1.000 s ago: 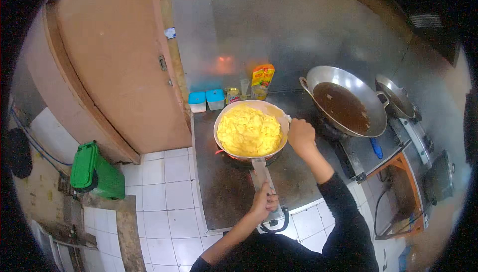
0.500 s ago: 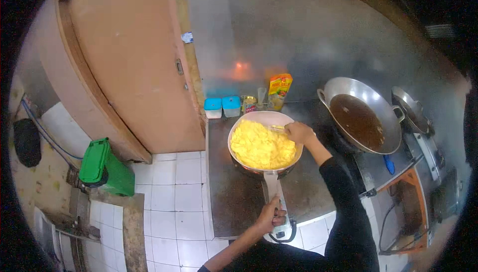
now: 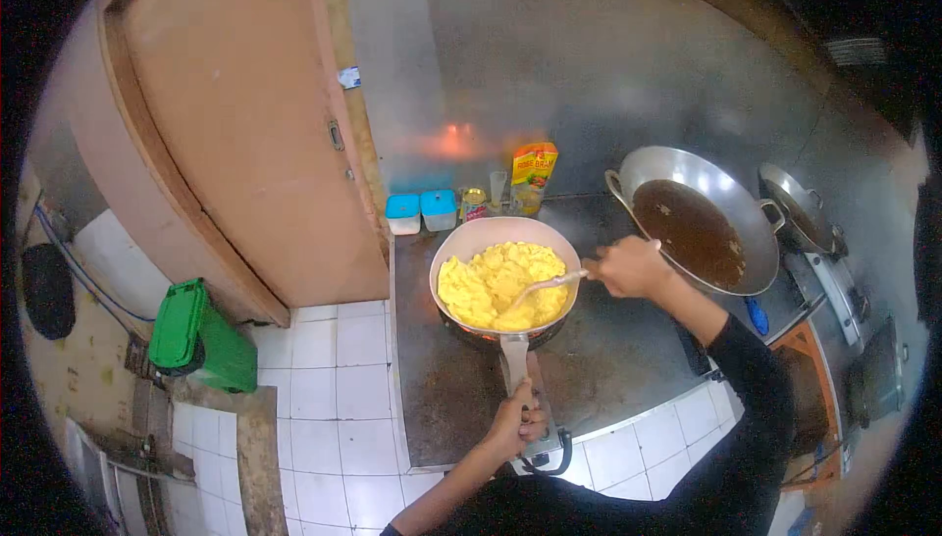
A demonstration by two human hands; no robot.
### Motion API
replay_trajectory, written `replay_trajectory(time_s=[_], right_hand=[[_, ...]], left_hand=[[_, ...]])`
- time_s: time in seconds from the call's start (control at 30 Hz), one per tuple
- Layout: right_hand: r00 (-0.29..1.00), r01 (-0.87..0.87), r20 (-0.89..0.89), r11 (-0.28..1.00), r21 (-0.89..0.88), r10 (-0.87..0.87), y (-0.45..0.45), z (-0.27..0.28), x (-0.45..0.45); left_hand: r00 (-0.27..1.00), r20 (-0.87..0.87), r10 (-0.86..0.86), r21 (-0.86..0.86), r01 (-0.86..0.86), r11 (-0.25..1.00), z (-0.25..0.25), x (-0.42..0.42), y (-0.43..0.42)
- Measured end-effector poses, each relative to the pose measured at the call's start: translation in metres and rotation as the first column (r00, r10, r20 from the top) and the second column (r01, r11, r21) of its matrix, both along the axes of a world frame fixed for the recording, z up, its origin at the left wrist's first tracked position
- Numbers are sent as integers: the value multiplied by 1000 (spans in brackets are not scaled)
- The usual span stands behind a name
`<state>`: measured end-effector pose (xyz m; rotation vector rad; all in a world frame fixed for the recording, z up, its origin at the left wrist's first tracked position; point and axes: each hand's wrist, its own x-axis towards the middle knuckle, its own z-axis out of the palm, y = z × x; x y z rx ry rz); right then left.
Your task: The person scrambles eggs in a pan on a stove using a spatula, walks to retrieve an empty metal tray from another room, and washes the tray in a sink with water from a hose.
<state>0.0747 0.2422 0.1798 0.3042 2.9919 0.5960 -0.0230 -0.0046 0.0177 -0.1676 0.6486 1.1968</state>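
Note:
A frying pan point(image 3: 459, 242) with pale inner walls sits on a burner, with flame showing at its left edge. Yellow scrambled eggs point(image 3: 491, 276) lie in soft lumps inside it. My left hand point(image 3: 517, 422) is closed round the pan's handle point(image 3: 513, 359), which points toward me. In my right hand point(image 3: 628, 267) is a spoon-like utensil point(image 3: 549, 283), gripped at its end. Its shaft crosses the pan's right rim, and its tip is buried in the eggs, so I cannot see the head's shape.
Behind the pan stand blue-lidded containers point(image 3: 439, 207), a small can point(image 3: 474, 204) and a yellow pouch point(image 3: 533, 175). To the right are a large wok point(image 3: 653, 165) holding brown liquid and a smaller pan point(image 3: 790, 188). A green bin point(image 3: 201, 335) stands on the floor at left.
My right hand has moved right, away from over the pan, and more of the utensil shows. The eggs are shifted and more broken up. My left hand keeps its hold on the handle.

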Motion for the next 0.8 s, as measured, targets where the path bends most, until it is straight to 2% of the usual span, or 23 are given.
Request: replay_trajectory(time_s=[0.07,0.13,0.2,0.23,0.27,0.3,0.33,0.47,0.53,0.63,0.7,0.77,0.8], right_hand=[[996,22,-86,999,33,-19,-19,-16,-2],[989,127,-93,983,131,-115,-22,-76,-26],[939,282,-243,948,149,-241,-35,-98,-53],[940,278,-245,949,147,-237,-30,-107,-61],[901,358,-308,924,136,-304,-24,-116,-70],[854,434,-371,893,123,-364,-19,-118,-77],[865,360,-376,933,5,-331,-20,-96,-71],[843,390,-391,920,-28,-369,-46,-31,-36],[736,560,-392,822,-106,-552,-57,-9,-24],[681,623,-399,772,-125,-614,-23,-46,-32],[704,611,-348,778,-147,-619,-2,-70,-43],[678,640,-268,729,-242,-685,25,-99,-56],[651,594,-353,741,-314,-672,37,-111,-60]], left_hand=[[997,-76,6,-3,-6,1000,-2,2,0],[996,-93,3,-23,-5,1000,-2,2,1],[994,-108,8,-46,-13,999,-2,3,1],[992,-128,0,-30,-3,1000,-1,3,1],[989,-151,-9,-14,7,1000,-1,2,0],[988,-155,-2,-11,0,1000,-2,1,-1],[989,-148,-3,19,6,1000,-4,1,-3],[992,-129,5,66,4,998,-8,2,-2],[993,-116,1,50,5,999,-6,2,-2],[991,-133,-5,38,11,999,-8,3,-2],[988,-155,10,40,-4,999,-6,1,0],[982,-185,-27,-15,25,1000,0,1,-1],[981,-193,-12,-1,12,1000,1,1,-2]])
